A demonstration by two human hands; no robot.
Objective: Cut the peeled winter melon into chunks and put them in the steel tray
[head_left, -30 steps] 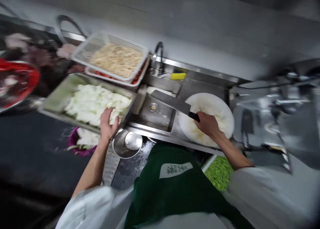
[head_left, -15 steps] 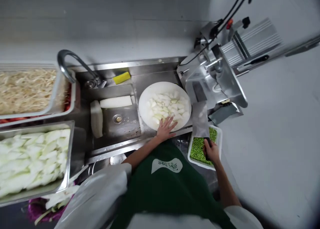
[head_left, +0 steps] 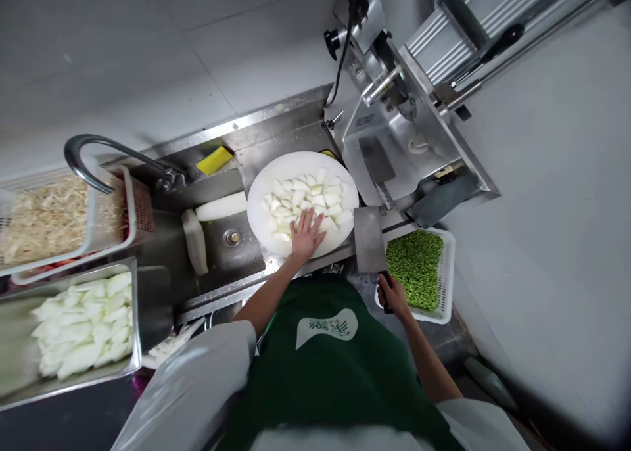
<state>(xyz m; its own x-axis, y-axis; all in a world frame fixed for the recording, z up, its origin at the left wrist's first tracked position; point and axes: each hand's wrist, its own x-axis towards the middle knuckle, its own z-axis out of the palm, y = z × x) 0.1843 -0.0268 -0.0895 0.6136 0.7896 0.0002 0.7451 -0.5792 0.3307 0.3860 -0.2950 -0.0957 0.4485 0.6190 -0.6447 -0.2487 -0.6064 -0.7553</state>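
White cut vegetable slices (head_left: pixel 308 194) are spread over a round white cutting board (head_left: pixel 259 181). My left hand (head_left: pixel 305 237) rests on the near part of the pile with its fingers spread. To the right, my right hand (head_left: pixel 393 296) grips the black handle of a broad cleaver (head_left: pixel 369 240). The blade points away from me, beside the board's right edge and partly in front of a white basket (head_left: pixel 447 280) of chopped green vegetable (head_left: pixel 417 267).
Left of the board, the sink (head_left: pixel 246 257) holds two long peeled white vegetables (head_left: pixel 221 206) below a faucet (head_left: pixel 113 145). A yellow sponge (head_left: pixel 214 160) lies behind. A metal slicer (head_left: pixel 394 122) stands at right. At left are a steel pan (head_left: pixel 135 306) of white slices and a basket of pale shreds (head_left: pixel 49 217).
The view has shifted and turned, so the board appears further left and the slicer larger. My left hand stays on the slices, and the cleaver remains in my right hand.
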